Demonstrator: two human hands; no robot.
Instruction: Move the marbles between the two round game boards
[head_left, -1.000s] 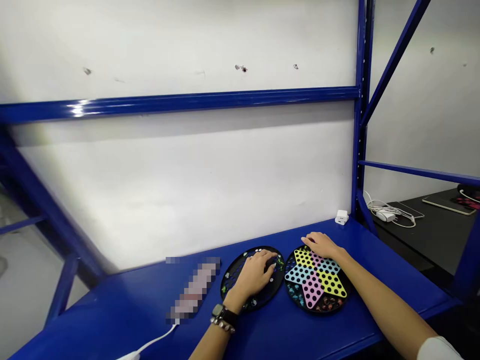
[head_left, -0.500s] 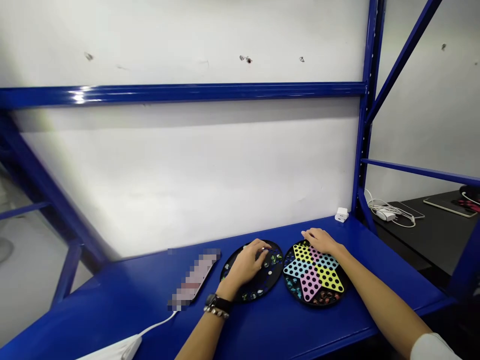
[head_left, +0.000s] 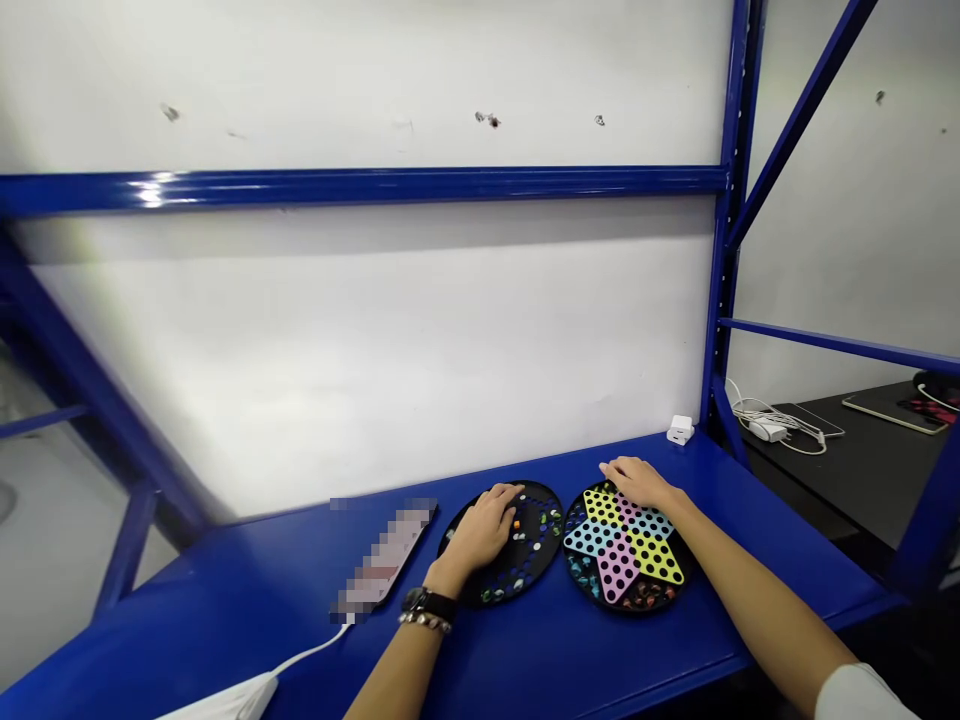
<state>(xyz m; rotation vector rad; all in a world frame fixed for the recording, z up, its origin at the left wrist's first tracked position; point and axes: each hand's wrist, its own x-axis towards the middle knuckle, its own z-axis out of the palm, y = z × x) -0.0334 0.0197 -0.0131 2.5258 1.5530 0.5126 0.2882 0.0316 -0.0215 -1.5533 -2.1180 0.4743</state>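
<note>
My left hand [head_left: 484, 527], with a dark watch and a beaded bracelet at the wrist, lies over a round black tray [head_left: 544, 568]. Its fingers are stretched out and apart, pointing to the tray's far side, with nothing seen in them. Loose marbles [head_left: 555, 517] and small coloured pieces are scattered in this tray. My right hand [head_left: 636, 482] rests on the far edge of a Chinese checkers board [head_left: 624, 545] with a yellow, pink and blue star; its visible fingers are extended, the undersides hidden. Blue-green marbles [head_left: 585, 573] and reddish marbles [head_left: 651, 596] fill compartments around the star.
Left of the trays lies a phone [head_left: 390, 560], its screen blurred out, on a white cable. A white charger [head_left: 680, 430] stands at the back right of the blue shelf [head_left: 247, 610]. Blue uprights [head_left: 724, 250] frame the right side, with a black table [head_left: 862, 460] beyond.
My left hand has drawn back slightly to the left and its fingers have straightened, uncovering an orange piece in the tray. My right hand stays on the board. The view has shifted a little.
</note>
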